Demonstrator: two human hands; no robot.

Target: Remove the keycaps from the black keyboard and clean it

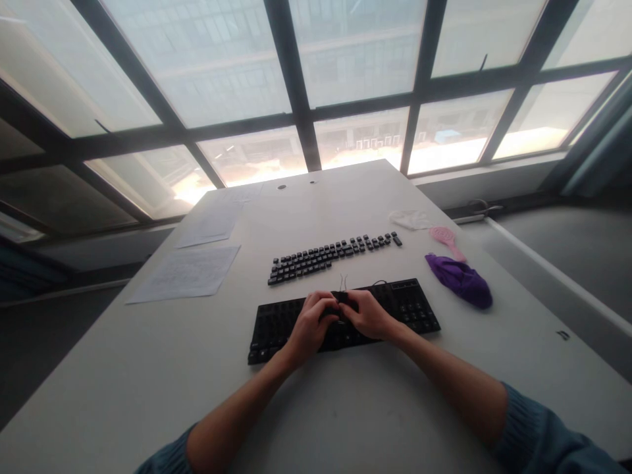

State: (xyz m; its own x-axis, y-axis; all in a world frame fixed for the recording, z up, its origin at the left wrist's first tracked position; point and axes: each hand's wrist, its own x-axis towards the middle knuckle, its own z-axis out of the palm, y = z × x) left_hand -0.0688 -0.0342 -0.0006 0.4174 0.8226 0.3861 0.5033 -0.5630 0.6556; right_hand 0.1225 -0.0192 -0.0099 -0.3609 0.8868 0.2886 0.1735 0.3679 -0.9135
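Observation:
A black keyboard [276, 322] lies in front of me on the white table, many of its keys gone from the left and middle part. Keycaps still sit at its right end and along its near edge. Above the middle of it, my left hand [315, 319] and my right hand [369, 315] meet with fingers closed. Pinched between them is a small black keycap puller [342, 296], its two thin wires pointing up and away from me. Whether a keycap is caught in my fingers too is hidden. Behind the keyboard, loose black keycaps [326, 253] lie in slanting rows.
Printed papers [190, 276] lie at the left of the white table [148, 368]. On the right are a purple cloth pouch [459, 282], a pink hairbrush [447, 240], a clear plastic bag [409, 219] and a small dark piece [563, 335]. Windows stand beyond the far edge.

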